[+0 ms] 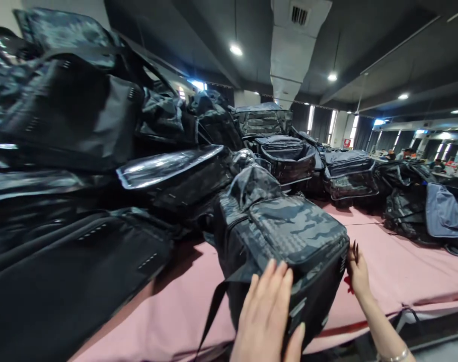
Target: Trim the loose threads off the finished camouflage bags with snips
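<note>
The left hand (264,317) is held open, fingers extended and thumb apart, laid against the near side of one camouflage bag (300,229), which is rested on the pink-covered table (176,322). At the bag's right corner, one dark pointed tool (356,251) is gripped by the right hand (359,275). Beyond, many dark bags (199,176) are heaped, too overlapped to be counted. Overhead, four round lamps (236,50) are seen.
</note>
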The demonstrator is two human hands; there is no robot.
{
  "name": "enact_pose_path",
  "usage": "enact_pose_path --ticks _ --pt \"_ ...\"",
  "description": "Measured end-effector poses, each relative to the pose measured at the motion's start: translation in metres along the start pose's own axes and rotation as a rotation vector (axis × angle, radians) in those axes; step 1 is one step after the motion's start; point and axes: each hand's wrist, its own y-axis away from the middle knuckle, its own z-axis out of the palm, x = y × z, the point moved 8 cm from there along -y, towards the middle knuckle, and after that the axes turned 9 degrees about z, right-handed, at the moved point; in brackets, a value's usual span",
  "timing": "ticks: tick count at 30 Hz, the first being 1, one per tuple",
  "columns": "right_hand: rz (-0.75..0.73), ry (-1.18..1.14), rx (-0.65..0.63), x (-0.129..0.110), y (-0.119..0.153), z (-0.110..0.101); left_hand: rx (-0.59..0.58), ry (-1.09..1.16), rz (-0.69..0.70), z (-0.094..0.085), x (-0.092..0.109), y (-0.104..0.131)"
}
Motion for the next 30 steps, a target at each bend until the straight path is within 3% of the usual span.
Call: enact_pose_path --ticks 2,4,7,9,12,15,17,19,22,25,30 --pt "0.076 -0.064 0.025 0.033 0.006 -0.013 -0.014 -0.078 0.128 0.023 0.016 -0.012" --pt "0.109 -0.109 0.008 0.050 0.012 -0.020 -0.018 -0.210 0.243 0.041 0.031 -0.017" --pt "0.096 -0.113 0.050 0.043 0.019 -0.029 -0.007 -0.315 0.294 0.052 0.041 -0.018" --pt "0.033 -0.076 0.112 0.019 0.023 -0.036 -0.009 -0.328 0.301 0.053 0.042 -0.019" --pt "-0.220 0.011 0.137 -0.047 0.033 -0.037 -0.041 -0.371 0.329 0.058 0.044 -0.022" --pt "-0.553 0.131 -0.010 -0.120 0.048 -0.015 -0.061 -0.363 0.348 0.064 0.045 -0.025" --pt "-0.674 0.213 -0.106 -0.153 0.051 0.005 -0.054 -0.315 0.367 0.068 0.046 -0.026" --pt "-0.733 0.279 -0.230 -0.170 0.047 0.027 -0.018 -0.251 0.386 0.068 0.046 -0.023" --pt "-0.700 0.280 -0.258 -0.172 0.029 0.043 0.037 -0.117 0.377 0.064 0.040 -0.014" --pt "-0.637 0.243 -0.175 -0.165 0.013 0.041 0.096 0.074 0.234 0.060 0.023 0.000" --pt "-0.606 0.258 -0.067 -0.158 0.006 0.033 0.208 0.371 -0.445 0.068 -0.037 0.018"
